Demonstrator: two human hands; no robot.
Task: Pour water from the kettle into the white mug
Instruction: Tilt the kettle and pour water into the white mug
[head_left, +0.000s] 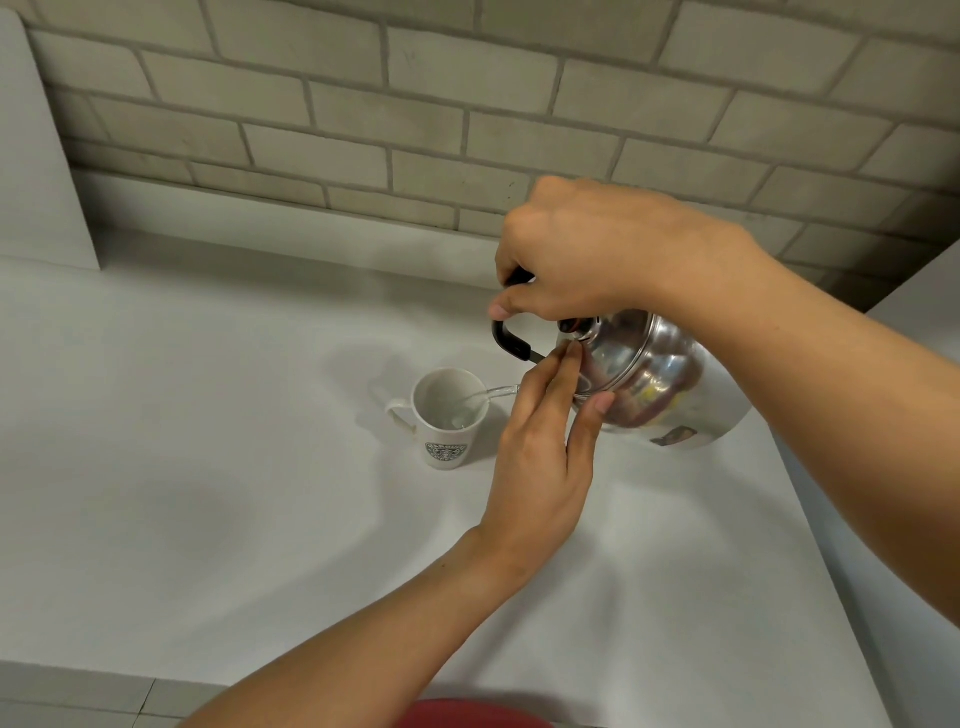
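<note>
A shiny steel kettle (660, 384) is tilted toward the left above the counter. My right hand (582, 254) is closed around its black handle (511, 340) from above. My left hand (545, 441) presses its fingertips on the kettle's lid and its thumb on the rim below. A thin clear stream of water (493, 392) runs from the kettle into the white mug (449, 423), which stands upright on the counter with a green round logo facing me and its handle to the left. A little water shows at the mug's bottom. The spout is hidden behind my left fingers.
The white counter (234, 467) stretches left and toward me, with its front edge near the bottom. A brick wall (415, 104) rises behind it. A white panel (36, 156) stands at the far left. Something red (467, 714) shows at the bottom edge.
</note>
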